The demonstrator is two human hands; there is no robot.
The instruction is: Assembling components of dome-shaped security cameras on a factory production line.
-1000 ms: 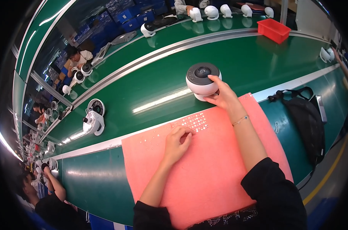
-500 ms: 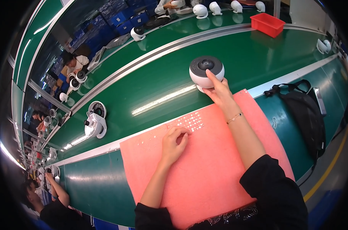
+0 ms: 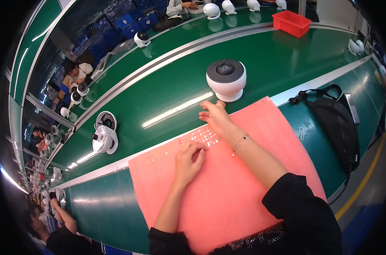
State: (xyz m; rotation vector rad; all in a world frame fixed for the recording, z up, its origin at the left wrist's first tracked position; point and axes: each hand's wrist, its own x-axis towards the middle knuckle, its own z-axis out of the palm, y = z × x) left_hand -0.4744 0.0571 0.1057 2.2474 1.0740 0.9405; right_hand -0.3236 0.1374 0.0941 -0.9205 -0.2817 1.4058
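Observation:
A round white device (image 3: pixel 227 85) with a dark grey ringed top stands upright on its small foot on the green work surface. My right hand (image 3: pixel 216 117) is just below it, fingers spread, holding nothing; a thin bracelet circles that wrist. On the pink cloth (image 3: pixel 227 182) rests my left hand (image 3: pixel 188 163), loosely curled, with a gap between thumb and fingers and no object showing. Its fingertips are partly hidden. Beside them are rows of small shiny dots (image 3: pixel 207 135). Farther left, a second white device (image 3: pixel 105 138) stands tilted, showing a dark round opening.
A red bin (image 3: pixel 291 23) sits at the far right, and a white device (image 3: pixel 356 46) stands near the right edge. A black bag (image 3: pixel 333 127) lies right of the cloth. Across a metal rail stand several white devices (image 3: pixel 212 11). Other people work at the left and far side.
My right hand has let go of the white device and drawn down and left from it. The device now stands by itself. My left hand's thumb has come slightly away from its fingers.

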